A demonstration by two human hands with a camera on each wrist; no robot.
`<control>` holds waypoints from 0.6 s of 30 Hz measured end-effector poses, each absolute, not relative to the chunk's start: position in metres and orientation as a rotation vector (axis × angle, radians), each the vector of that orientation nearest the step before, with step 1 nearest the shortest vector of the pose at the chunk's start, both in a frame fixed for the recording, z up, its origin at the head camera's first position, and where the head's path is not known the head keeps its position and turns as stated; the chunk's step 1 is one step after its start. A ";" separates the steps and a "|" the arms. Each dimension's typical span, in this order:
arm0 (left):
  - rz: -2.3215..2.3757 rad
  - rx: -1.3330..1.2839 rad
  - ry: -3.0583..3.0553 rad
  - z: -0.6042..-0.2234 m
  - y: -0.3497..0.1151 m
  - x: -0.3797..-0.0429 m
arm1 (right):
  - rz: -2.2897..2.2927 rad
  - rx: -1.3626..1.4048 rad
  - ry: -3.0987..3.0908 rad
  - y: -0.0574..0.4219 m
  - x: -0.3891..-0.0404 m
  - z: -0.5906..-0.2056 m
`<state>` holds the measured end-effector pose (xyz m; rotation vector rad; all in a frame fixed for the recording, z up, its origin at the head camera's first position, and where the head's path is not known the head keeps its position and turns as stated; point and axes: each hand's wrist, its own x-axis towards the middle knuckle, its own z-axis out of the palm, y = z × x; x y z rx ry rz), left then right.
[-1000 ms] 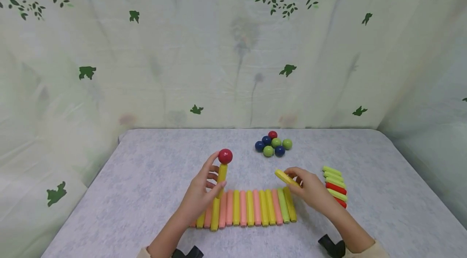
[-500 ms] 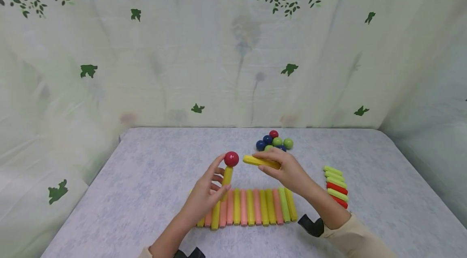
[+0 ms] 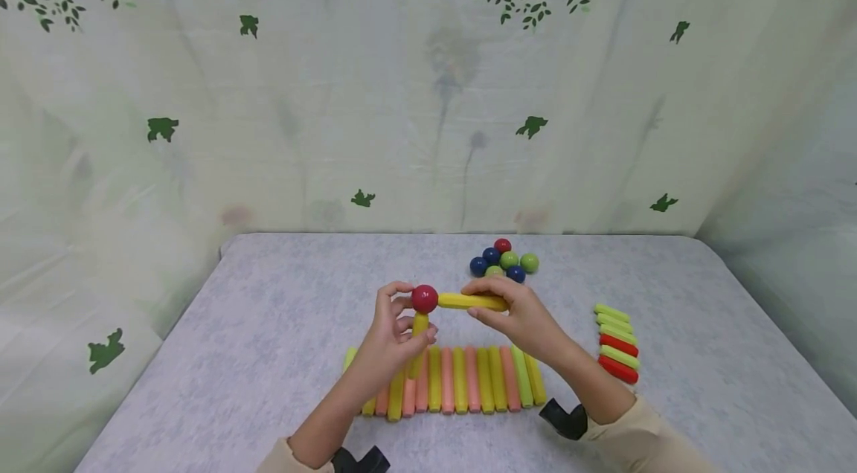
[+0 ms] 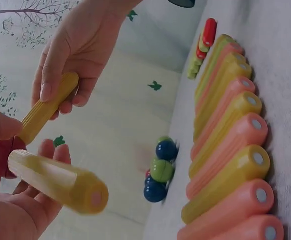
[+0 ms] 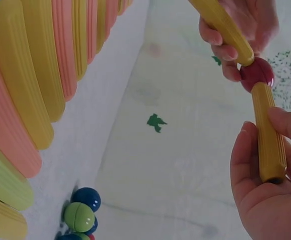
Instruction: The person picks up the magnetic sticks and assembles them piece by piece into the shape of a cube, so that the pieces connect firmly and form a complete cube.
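My left hand (image 3: 395, 339) holds a red ball (image 3: 425, 299) and a yellow magnetic building stick (image 3: 419, 328) that hangs below it, end against the ball. In the left wrist view that stick (image 4: 60, 182) points toward the camera. My right hand (image 3: 518, 309) pinches a second yellow stick (image 3: 469, 301) and holds it nearly level. The left end of this stick meets the ball's right side, as the right wrist view shows at the red ball (image 5: 257, 75). Both sticks are held above the table, at about a right angle to each other in the head view.
A row of yellow, pink and light green sticks (image 3: 459, 384) lies below the hands, with silvery discs in their ends. Several blue, green and red balls (image 3: 509, 259) cluster at the back. More green and red sticks (image 3: 617, 345) lie at the right of the grey table (image 3: 288, 287).
My right hand has brought its yellow stick leftward and up, levelled it and put its end against the red ball. My left hand has shifted slightly right with the ball and stick.
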<state>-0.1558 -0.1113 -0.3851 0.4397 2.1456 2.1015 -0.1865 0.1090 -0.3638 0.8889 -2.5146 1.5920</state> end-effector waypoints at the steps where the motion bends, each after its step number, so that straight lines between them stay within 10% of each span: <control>1: 2.133 0.397 2.102 -0.383 -0.109 -0.157 | 1.602 0.896 -2.507 0.109 -0.186 -0.364; 18: 2.323 0.093 2.076 -0.384 -0.105 -0.175 | 1.738 0.691 -2.475 0.138 -0.221 -0.377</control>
